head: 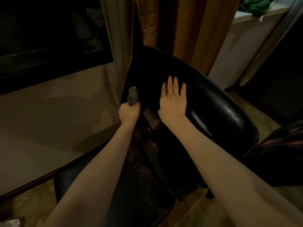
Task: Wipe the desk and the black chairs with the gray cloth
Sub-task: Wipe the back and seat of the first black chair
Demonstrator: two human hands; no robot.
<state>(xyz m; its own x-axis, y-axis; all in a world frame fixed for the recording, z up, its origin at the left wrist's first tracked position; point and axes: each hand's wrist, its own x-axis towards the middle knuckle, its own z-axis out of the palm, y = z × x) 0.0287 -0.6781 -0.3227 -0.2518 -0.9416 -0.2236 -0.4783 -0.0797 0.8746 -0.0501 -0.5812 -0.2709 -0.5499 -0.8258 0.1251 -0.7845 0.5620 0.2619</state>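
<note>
The room was dim, with a beige wall (49,112), gold curtains (180,30) and a patterned floor (32,202). A black chair (213,108) stood against the curtains, its rounded leather backrest facing the camera. The left hand (129,113) was closed in a fist around the bunched gray cloth (133,95), which rose above the knuckles at the chair's left edge. The right hand (173,99) lay flat and open on the backrest, fingers spread, gripping nothing. A green cloth (255,4) sat on a ledge at upper right.
</note>
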